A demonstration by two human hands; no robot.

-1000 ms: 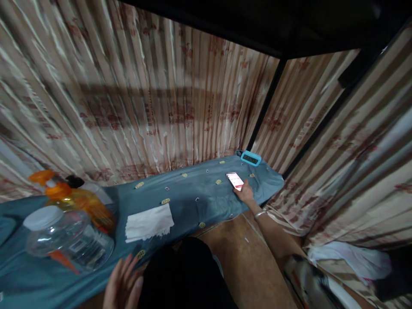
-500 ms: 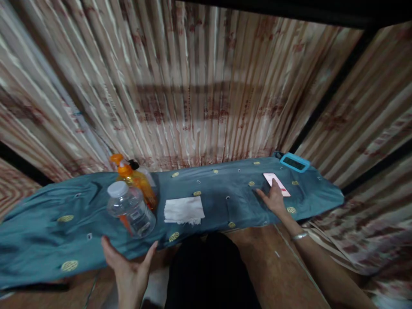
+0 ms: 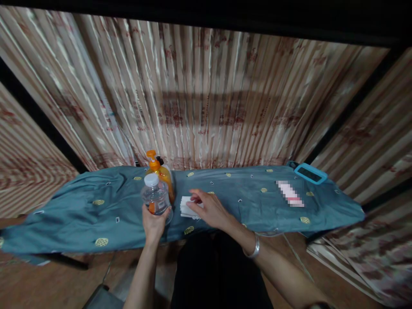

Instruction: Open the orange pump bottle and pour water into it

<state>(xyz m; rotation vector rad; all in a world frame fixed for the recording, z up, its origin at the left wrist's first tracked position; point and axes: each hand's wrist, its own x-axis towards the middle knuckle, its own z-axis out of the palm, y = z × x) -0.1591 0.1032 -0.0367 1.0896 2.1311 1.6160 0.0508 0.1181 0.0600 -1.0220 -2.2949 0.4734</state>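
A clear plastic bottle point(image 3: 156, 194) with a white cap stands on the cloth-covered surface. My left hand point(image 3: 154, 221) is wrapped around its lower part from the near side. Just right of it lies a folded white cloth point(image 3: 186, 207), partly hidden by my right hand point(image 3: 209, 209). That hand is over the cloth with fingers bent and the thumb apart from the index finger; whether it touches the cloth is unclear. Directly behind the clear bottle stands an orange pump bottle point(image 3: 165, 175), and a black-topped bottle point(image 3: 160, 160) shows partly behind that.
A teal sheet point(image 3: 125, 227) with yellow patterns covers the long narrow surface. At its right lie a pixelated pink-white phone point(image 3: 289, 194) and a blue-framed device point(image 3: 310, 173). Pleated curtains point(image 3: 209, 98) hang behind, and a dark bar point(image 3: 206, 23) crosses overhead.
My right hand has left the phone and moved left to the white cloth. My left hand, open before, has closed around the clear bottle. The camera view has shifted.
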